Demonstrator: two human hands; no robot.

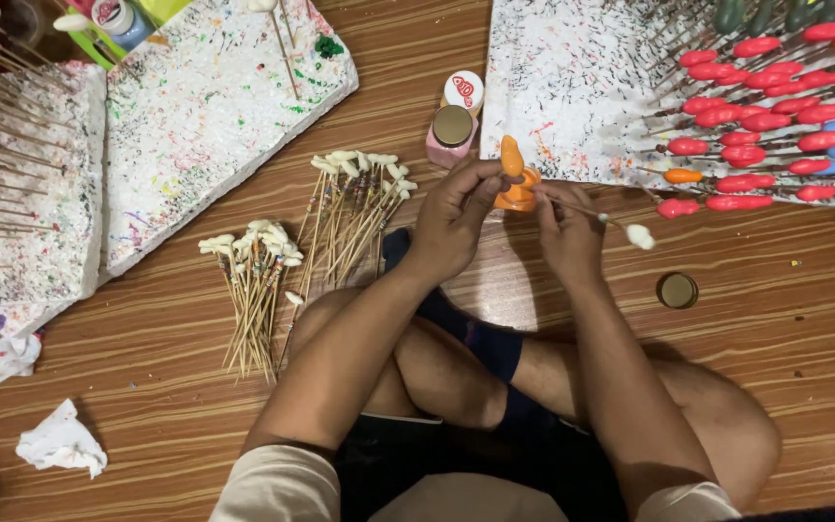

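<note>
Here your left hand (pixel 456 217) pinches the orange paint bottle (pixel 516 179) above your crossed legs, and your right hand (pixel 567 232) grips a white-tipped stick (pixel 620 225). Around you: wood-grain floor (pixel 775 329), two stick bundles (pixel 253 290), two paint-spattered foam boards (pixel 215 116), two crumpled tissues (pixel 60 443).

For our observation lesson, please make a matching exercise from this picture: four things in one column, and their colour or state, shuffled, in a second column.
Things:
1. orange piece at the left hand
2. stick with a tip in the right hand
3. round lid on the floor
4. crumpled tissue

Colour or state:
A. white, lying loose near the left edge
B. gold-brown, lying flat right of the hands
C. bright orange, pinched at the top
D. thin wood, unpainted pale tip

Pairs: 1-C, 2-D, 3-B, 4-A
</note>
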